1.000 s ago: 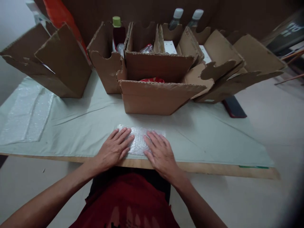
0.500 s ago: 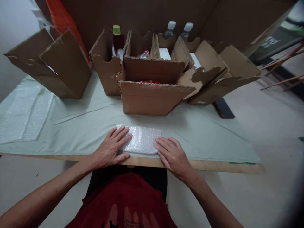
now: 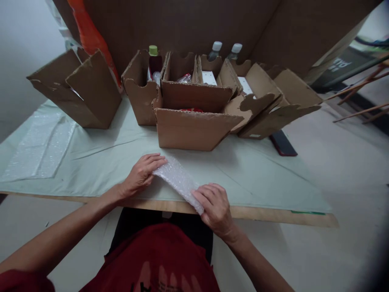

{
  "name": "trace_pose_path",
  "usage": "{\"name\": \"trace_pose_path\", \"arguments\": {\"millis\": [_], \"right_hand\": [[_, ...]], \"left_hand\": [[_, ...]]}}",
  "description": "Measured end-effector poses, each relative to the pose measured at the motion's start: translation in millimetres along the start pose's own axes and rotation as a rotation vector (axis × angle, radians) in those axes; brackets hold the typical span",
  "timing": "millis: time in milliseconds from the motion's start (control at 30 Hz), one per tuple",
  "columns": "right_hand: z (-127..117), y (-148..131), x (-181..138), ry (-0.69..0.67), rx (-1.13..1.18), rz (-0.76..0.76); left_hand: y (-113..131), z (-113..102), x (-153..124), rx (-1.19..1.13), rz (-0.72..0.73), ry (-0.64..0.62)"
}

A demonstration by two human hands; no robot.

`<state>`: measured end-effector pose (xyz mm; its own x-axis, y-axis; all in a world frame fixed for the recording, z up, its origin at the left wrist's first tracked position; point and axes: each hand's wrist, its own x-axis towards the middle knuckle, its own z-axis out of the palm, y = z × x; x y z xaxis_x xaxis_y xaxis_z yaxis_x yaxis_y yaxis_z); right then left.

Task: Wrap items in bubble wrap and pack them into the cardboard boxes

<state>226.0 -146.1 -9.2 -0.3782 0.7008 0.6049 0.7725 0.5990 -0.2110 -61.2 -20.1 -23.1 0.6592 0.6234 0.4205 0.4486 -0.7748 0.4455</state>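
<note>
Between my two hands a folded piece of bubble wrap [image 3: 179,178] is held at a slant, its right end lower and near the table's front edge. My left hand [image 3: 144,171] grips its upper left end, thumb hidden beneath. The lower right end is pinched by my right hand [image 3: 214,207], fingers on top. Behind the wrap stands an open cardboard box [image 3: 197,129] with something red inside. Another sheet of bubble wrap [image 3: 39,142] lies flat at the left of the table.
Several more open cardboard boxes [image 3: 139,101] stand in a row behind, holding bottles and white items. A separate box [image 3: 94,93] is at the left, beside an orange object [image 3: 91,38]. A dark flat phone-like object [image 3: 283,142] lies at the right. Pale green cloth [image 3: 243,170] covers the table.
My hands lay flat on the bubble wrap before. Now they have closed on its ends and lifted it, turning it so the right end points toward me.
</note>
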Motion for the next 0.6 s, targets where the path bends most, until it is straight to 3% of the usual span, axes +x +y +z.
{"name": "trace_pose_path", "arguments": {"millis": [167,267,333,433,533,600], "right_hand": [[-22,-22,5,0.147,-0.019,0.021],[-25,-41,10,0.049,0.030,-0.039],[-15,-50,11,-0.079,0.070,-0.045],[9,-56,10,-0.240,0.133,-0.006],[24,-55,15,-0.301,0.262,0.103],[27,-51,23,-0.347,0.341,0.200]], "left_hand": [[-8,16,38,0.091,0.074,0.002],[-7,19,47,0.188,0.027,-0.101],[0,12,36,0.217,-0.046,-0.162],[26,-12,-5,0.100,-0.080,-0.138],[65,-29,-47,-0.172,-0.084,-0.175],[85,-27,-63,-0.261,-0.121,-0.192]]}}
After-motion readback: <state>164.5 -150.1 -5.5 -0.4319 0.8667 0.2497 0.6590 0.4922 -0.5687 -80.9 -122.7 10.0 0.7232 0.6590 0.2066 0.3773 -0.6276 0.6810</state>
